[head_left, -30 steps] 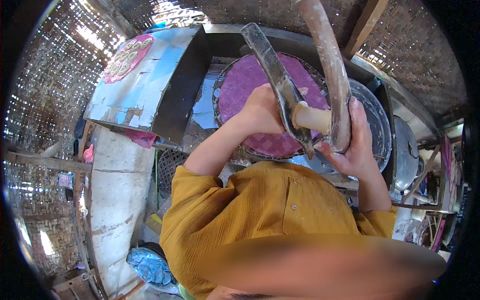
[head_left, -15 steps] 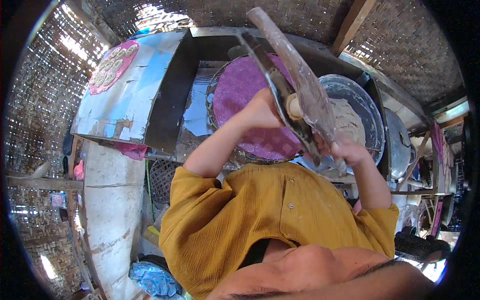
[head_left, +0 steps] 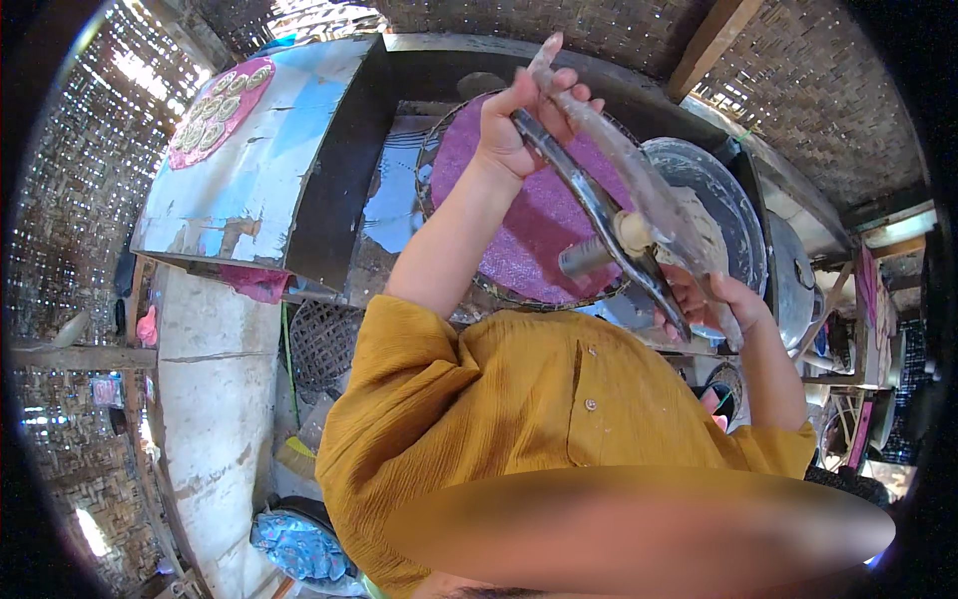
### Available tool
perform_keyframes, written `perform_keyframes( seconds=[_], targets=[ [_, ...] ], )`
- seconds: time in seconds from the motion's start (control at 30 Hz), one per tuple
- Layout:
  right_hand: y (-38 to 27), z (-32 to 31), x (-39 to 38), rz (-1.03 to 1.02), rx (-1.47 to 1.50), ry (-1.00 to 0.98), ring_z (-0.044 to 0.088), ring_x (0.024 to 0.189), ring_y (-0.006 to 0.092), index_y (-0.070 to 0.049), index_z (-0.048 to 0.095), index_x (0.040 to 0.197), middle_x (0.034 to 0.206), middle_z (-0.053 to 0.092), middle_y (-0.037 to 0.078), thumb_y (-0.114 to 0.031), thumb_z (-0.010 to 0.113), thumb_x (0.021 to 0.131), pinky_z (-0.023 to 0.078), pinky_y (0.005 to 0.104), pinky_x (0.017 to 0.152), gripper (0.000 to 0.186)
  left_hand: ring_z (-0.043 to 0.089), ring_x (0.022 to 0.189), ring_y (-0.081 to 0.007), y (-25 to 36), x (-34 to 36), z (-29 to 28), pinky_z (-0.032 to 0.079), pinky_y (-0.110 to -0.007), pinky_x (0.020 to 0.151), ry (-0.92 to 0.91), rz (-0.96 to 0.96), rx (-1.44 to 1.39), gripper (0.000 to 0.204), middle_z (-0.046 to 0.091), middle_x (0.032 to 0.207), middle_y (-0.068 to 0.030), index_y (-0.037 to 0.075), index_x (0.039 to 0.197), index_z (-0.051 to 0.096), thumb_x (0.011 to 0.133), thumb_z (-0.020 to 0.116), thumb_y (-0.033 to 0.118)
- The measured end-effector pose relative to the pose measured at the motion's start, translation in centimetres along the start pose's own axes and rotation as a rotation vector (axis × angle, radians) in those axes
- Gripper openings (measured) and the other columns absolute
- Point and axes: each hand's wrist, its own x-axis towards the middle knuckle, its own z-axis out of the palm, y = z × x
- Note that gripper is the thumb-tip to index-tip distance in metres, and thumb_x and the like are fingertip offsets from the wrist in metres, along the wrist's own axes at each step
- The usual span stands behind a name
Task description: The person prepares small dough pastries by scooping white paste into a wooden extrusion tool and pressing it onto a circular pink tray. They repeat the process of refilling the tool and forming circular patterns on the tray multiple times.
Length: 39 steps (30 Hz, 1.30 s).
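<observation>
I hold a two-handled hand press above a round tray. Its pale, dough-smeared wooden bar (head_left: 649,185) lies alongside a dark bar (head_left: 584,190), joined by a light plunger (head_left: 633,232). A short grey cylinder (head_left: 587,257) sticks out beneath the dark bar. My left hand (head_left: 524,125) is closed round the far ends of the bars. At their near right ends, my right hand (head_left: 723,301) grips too, its fingers partly hidden between them. Below is the woven-rimmed tray covered with a purple perforated sheet (head_left: 474,165).
Right of the tray stands a large metal basin (head_left: 743,200) holding pale dough (head_left: 704,215). A lidded metal pot (head_left: 793,280) is beyond it. On the left, a blue-white table (head_left: 259,150) carries a pink sheet with several round pressed pieces (head_left: 215,112). Woven bamboo walls surround the place.
My left hand has moved from the press's middle, under the dark bar, up to the far ends of the bars. The press has turned, baring its cylinder. My right hand stays at the near ends.
</observation>
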Motion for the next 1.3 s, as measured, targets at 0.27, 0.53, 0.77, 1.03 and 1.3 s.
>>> perform_keyframes(
  seconds=[0.27,0.53,0.77,1.03,1.3],
  targets=[
    [0.3,0.1,2.3,0.038,-0.163,0.179,0.059,0.067,0.0203,-0.001,0.051,0.107,0.084,0.06,0.013,-0.048,0.051,0.078,0.046,0.0296,0.058,0.055,0.051,0.073,-0.0175,0.2,-1.1,-2.8,0.04,-0.041,0.083,0.176,0.027,-0.086,0.074,0.051,0.071,0.0017,0.013,0.128,0.031,0.075,0.047,0.062],
    [-2.8,2.8,-1.4,0.014,-0.393,0.226,0.055,0.065,0.0131,0.001,0.055,0.094,0.077,0.057,0.007,-0.045,0.06,0.069,0.044,0.0258,0.055,0.052,0.051,0.071,-0.0141,-0.4,-1.2,0.4,0.042,-0.04,0.08,0.091,0.086,-0.075,0.066,0.05,0.065,0.0038,0.015,0.125,0.036,0.078,0.044,0.059],
    [-2.5,4.3,-0.9,-0.056,-0.465,0.278,0.054,0.062,0.0129,0.001,0.056,0.091,0.072,0.055,0.005,-0.042,0.064,0.064,0.044,0.0253,0.055,0.051,0.051,0.068,-0.0121,2.4,-0.7,2.8,0.041,-0.038,0.079,-0.045,0.119,-0.038,0.063,0.049,0.065,0.0057,0.016,0.126,0.038,0.08,0.039,0.06],
    [-4.9,5.4,-3.2,-0.012,-0.564,0.371,0.051,0.084,0.0145,0.006,0.053,0.105,0.092,0.058,0.009,-0.036,0.067,0.06,0.039,0.0282,0.077,0.063,0.05,0.069,-0.0131,0.8,-0.6,3.4,0.039,-0.04,0.083,-0.09,0.106,-0.115,0.058,0.051,0.065,0.0046,0.014,0.124,0.04,0.084,0.038,0.055],
    [-3.8,5.7,-1.9,-0.047,-0.54,0.338,0.05,0.086,0.0129,0.005,0.053,0.105,0.092,0.057,0.006,-0.031,0.069,0.061,0.038,0.0274,0.079,0.06,0.05,0.071,-0.0137,3.4,-1.5,4.9,0.036,-0.036,0.083,-0.157,0.086,-0.088,0.06,0.05,0.068,0.0024,0.01,0.128,0.034,0.086,0.036,0.052]
  ],
)
